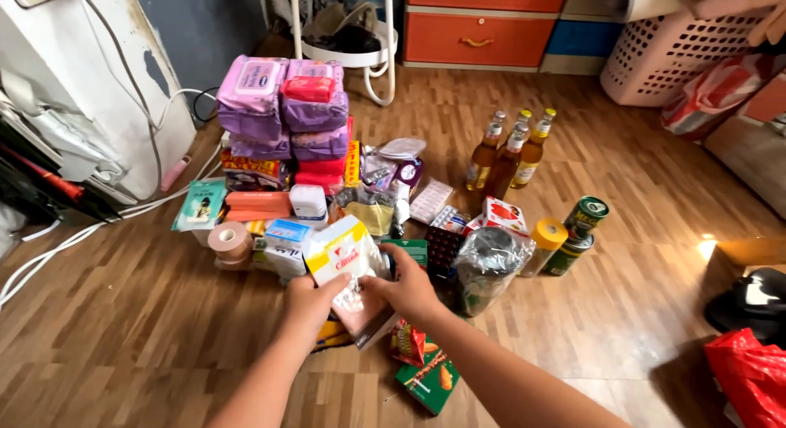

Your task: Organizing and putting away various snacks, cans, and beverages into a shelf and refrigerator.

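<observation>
Risk, as judged: the white and yellow packet (344,256) is held low over a crowded pile on the wooden floor (123,330); a slip or a wide sweep of either hand could tip the clear-wrapped jar (489,268) just to the right or topple the stack of purple wipe packs (282,109) behind, since that stack is tall and narrow. The glass bottles (509,154) stand further back, less exposed. Left hand (309,301) has its grip clamped on the packet's lower left edge; right hand (409,287) pinches the lower right, fingers closed on it. The packet is a flat glossy wrapper, white with a yellow band and red mark, tilted toward the camera, with a pink box (360,313) touching beneath. A green snack box (430,383) lies near the forearms.
</observation>
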